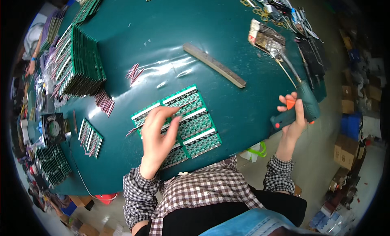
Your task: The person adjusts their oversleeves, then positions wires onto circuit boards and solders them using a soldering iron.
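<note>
My left hand is over a green circuit board panel made of several joined boards with white strips. Its thumb and forefinger curl toward each other around a thin dark red wire lying across the panel; the exact contact is hard to see. Thin red and white wires stick out on the hand's left side. In my right hand is a green soldering gun with an orange trigger. Its metal barrel points away to a soiled block in a torn wrapper, where the tip is hidden.
A grey-brown bar lies beyond the panel. Loose wires and a tall stack of boards are at left, with a smaller wired board nearer. Tools and cables crowd the far right edge. Cartons stand beyond the table.
</note>
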Demonstrator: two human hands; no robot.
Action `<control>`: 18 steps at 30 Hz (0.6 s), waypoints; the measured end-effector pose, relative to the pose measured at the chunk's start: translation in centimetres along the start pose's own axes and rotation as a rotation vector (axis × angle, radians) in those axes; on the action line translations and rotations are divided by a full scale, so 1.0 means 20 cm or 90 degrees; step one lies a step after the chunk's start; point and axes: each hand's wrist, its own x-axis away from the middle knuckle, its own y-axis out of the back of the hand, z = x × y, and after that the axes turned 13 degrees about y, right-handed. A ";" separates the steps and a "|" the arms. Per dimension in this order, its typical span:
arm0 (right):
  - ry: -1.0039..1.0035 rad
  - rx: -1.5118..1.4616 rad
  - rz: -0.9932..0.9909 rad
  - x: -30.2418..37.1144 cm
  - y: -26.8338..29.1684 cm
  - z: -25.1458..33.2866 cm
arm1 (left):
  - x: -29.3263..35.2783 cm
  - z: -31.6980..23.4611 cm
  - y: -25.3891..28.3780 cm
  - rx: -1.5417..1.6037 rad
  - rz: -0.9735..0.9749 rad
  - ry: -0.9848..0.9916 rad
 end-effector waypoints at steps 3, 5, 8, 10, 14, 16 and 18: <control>-0.106 -0.124 0.048 0.07 -0.04 -0.02 | -0.01 -0.03 -0.05 0.162 0.060 0.043; -0.200 -0.267 0.103 0.11 -0.05 -0.03 | -0.01 -0.04 -0.07 0.181 0.067 0.052; -0.303 -0.366 0.142 0.17 -0.11 -0.05 | -0.01 -0.04 -0.09 0.226 0.064 0.088; -0.358 -0.408 0.166 0.22 -0.16 -0.06 | 0.00 -0.03 -0.10 0.261 0.060 0.123; -0.395 -0.411 0.184 0.26 -0.21 -0.09 | -0.01 0.00 -0.07 0.301 0.068 0.133; -0.412 -0.425 0.182 0.26 -0.22 -0.10 | -0.01 0.03 -0.06 0.224 0.050 0.098; -0.414 -0.415 0.178 0.26 -0.22 -0.12 | -0.01 0.07 -0.04 0.201 0.039 0.097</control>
